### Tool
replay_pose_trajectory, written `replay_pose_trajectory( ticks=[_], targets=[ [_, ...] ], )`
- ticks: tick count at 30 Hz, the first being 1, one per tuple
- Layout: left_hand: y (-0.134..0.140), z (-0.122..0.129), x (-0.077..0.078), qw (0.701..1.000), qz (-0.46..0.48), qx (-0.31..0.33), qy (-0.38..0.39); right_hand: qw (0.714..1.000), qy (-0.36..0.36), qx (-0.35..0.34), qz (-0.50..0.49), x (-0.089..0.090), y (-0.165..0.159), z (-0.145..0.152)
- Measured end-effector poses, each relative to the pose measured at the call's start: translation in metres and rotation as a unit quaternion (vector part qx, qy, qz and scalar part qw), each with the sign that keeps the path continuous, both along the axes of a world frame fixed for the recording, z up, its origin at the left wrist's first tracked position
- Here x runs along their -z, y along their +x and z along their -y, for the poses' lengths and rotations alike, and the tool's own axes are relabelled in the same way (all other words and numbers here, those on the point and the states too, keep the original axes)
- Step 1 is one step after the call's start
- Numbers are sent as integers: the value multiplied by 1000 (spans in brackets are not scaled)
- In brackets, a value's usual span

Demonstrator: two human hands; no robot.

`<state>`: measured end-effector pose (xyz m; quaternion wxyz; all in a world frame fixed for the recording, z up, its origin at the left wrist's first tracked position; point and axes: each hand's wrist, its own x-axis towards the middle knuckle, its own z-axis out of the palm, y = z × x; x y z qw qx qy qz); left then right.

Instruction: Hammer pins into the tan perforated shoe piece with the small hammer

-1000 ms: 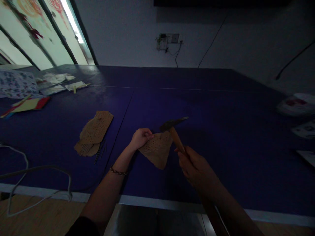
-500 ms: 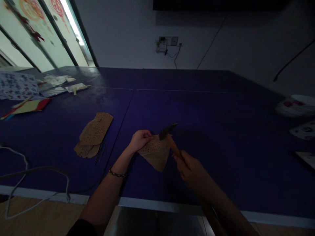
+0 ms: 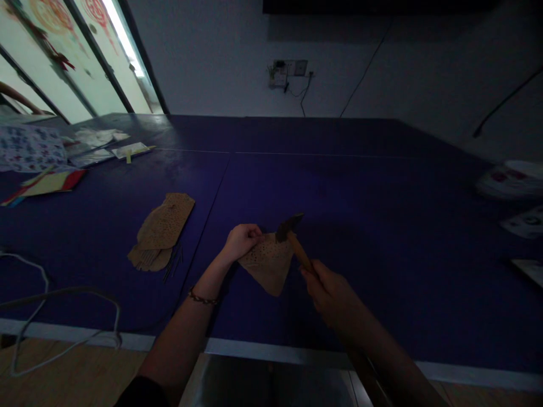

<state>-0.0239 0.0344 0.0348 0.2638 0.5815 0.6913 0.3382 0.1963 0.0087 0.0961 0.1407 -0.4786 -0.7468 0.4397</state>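
Dim light covers our purple table (image 3: pixel 382 215); on it, our left hand (image 3: pixel 241 242) pinches a perforated brown sheet (image 3: pixel 270 270), while our right hand (image 3: pixel 327 287) grips a hammer (image 3: pixel 299 249), head over the sheet's far edge. Misjudged aim could bruise our left hand.

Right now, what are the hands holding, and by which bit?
The right hand grips a hammer by its wooden handle. The left hand touches a brown sheet at its upper-left edge; pinching or pressing, I can't tell.
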Motion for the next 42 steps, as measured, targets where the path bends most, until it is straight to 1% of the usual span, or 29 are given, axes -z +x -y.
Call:
replay_pose_trajectory(
  ticks=[3,7,10,14,17,22,26,31,33,37,39,42],
  targets=[
    [1,0,-1,1000,-7,3,0,1000,2,7,-8,2,3,1],
    [2,1,1,1000,-15,3,-10,999,31,8,-26,-10,1,2],
    [3,1,1,1000,-14,7,-15,999,46,-3,-3,-16,-1,0],
    [4,1,-2,1000,-21,5,-6,998,34,-24,42,-11,-2,-3],
    [4,1,-3,1000,-11,4,-5,999,27,-24,30,-8,0,-2],
    [2,1,-3,1000,18,7,3,999,45,-10,13,-11,4,0],
    [1,1,-3,1000,17,9,13,999,34,-14,27,-10,5,-2],
    [2,1,-2,1000,15,18,9,999,53,-14,-4,-14,4,0],
    [2,1,-1,1000,18,21,7,998,59,-18,5,-14,3,1],
    [2,0,0,1000,16,8,-5,996,68,-23,51,-8,3,0],
    [3,-1,2,1000,21,9,-9,997,67,-19,45,-4,4,0],
    [4,-2,4,999,40,16,-7,998,56,-13,13,-4,8,3]
  ],
)
